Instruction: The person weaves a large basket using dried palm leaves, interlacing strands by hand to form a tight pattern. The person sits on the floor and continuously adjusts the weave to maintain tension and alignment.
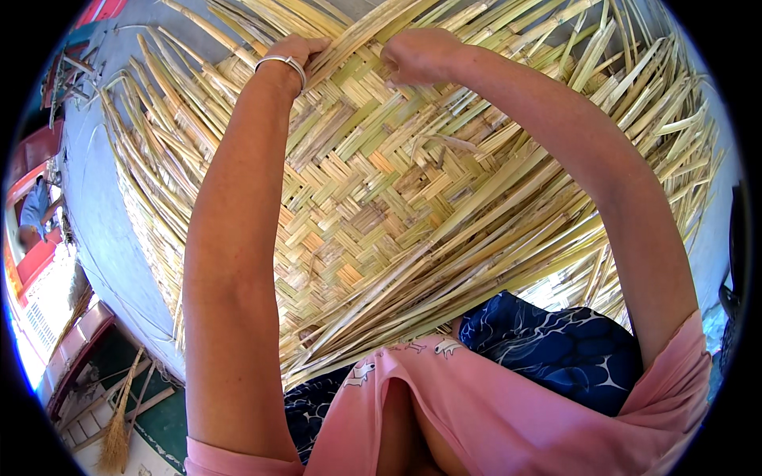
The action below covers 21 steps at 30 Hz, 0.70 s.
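Note:
A woven mat [373, 190] of split reed or cane strips spreads before me, its middle plaited in a zigzag pattern. Long unwoven strips [508, 214] lie across its near right side. At the mat's far side my left hand [295, 52], with a pale bangle [284, 65] on the wrist, is closed on the edge of a bundle of flat strips [349, 47]. My right hand [419, 57] is a little to the right, fingers curled against the weave. What its fingertips pinch is hidden by the hand.
Loose strip ends fan out on the left [155, 143] and right [667, 119] over a grey floor [95, 182]. A straw broom [116, 436] and a wooden ladder-like frame [87, 428] lie at the lower left. Dark blue patterned cloth [556, 349] covers my lap.

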Motion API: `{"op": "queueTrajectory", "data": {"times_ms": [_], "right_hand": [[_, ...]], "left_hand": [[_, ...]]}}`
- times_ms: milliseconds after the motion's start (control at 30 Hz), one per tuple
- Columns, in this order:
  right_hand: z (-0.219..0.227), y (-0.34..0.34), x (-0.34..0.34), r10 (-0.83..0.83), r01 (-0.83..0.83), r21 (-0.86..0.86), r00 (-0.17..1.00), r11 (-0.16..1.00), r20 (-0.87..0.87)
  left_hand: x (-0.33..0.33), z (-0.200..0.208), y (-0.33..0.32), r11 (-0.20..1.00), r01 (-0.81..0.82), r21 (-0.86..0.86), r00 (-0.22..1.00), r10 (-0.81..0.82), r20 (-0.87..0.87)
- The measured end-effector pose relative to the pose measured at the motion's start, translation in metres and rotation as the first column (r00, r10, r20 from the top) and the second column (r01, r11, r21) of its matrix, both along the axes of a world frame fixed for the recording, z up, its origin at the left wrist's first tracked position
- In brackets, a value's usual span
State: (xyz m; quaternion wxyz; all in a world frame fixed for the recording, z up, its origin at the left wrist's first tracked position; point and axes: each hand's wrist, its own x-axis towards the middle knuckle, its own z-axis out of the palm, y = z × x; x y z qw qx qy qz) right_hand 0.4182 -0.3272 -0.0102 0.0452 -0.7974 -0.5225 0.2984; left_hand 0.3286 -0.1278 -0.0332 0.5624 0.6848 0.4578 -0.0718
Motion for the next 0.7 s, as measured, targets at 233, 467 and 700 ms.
{"op": "queueTrajectory", "data": {"times_ms": [233, 467, 700], "right_hand": [[0.0, 0.0, 0.003, -0.043, 0.04, -0.057, 0.998, 0.998, -0.047], [0.0, -0.002, 0.005, -0.035, 0.036, 0.041, 0.999, 0.999, -0.016], [0.005, 0.025, -0.056, 0.168, -0.167, 0.055, 0.986, 0.984, -0.01]], "left_hand": [[0.0, 0.013, -0.008, 0.997, 0.057, 0.043, 0.998, -0.055, -0.043], [0.003, 0.016, -0.013, 0.997, -0.06, -0.041, 0.998, 0.06, -0.023], [0.001, 0.011, -0.007, 0.983, -0.141, -0.115, 0.99, 0.138, -0.028]]}}
